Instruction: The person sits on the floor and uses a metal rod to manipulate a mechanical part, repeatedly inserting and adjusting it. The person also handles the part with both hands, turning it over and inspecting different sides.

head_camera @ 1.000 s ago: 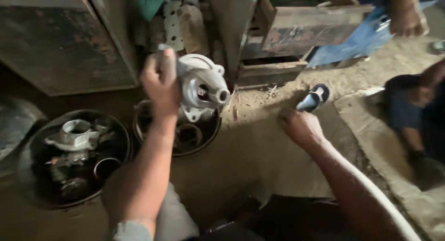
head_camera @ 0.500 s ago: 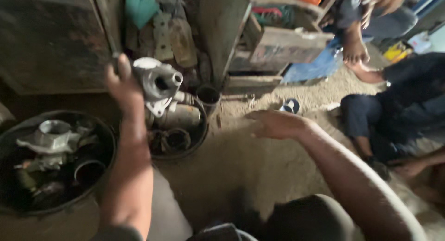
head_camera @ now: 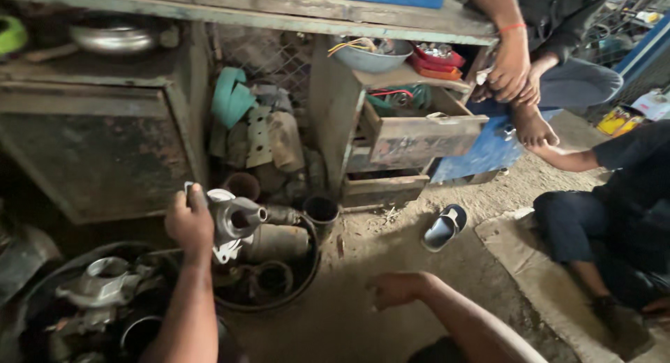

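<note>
**Metal housing, held over round pan**

Round pan (head_camera: 307, 276) of metal parts on dirt floor (head_camera: 391, 258). Grey metal housing (head_camera: 234, 220) above pan's left rim, gripped in left hand (head_camera: 190, 223). Right hand (head_camera: 394, 290) loosely curled, empty, off pan's right rim, well apart from housing.

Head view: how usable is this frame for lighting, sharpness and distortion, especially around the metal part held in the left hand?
Head view: the grey cast-metal housing in the left hand is fairly sharp and evenly lit; the round dark tub of metal parts at lower left sits in deep shadow; daylight brightens the sandy floor and upper right; the right hand is slightly soft; wide-angle bending shows along the wooden bench edge.
</note>
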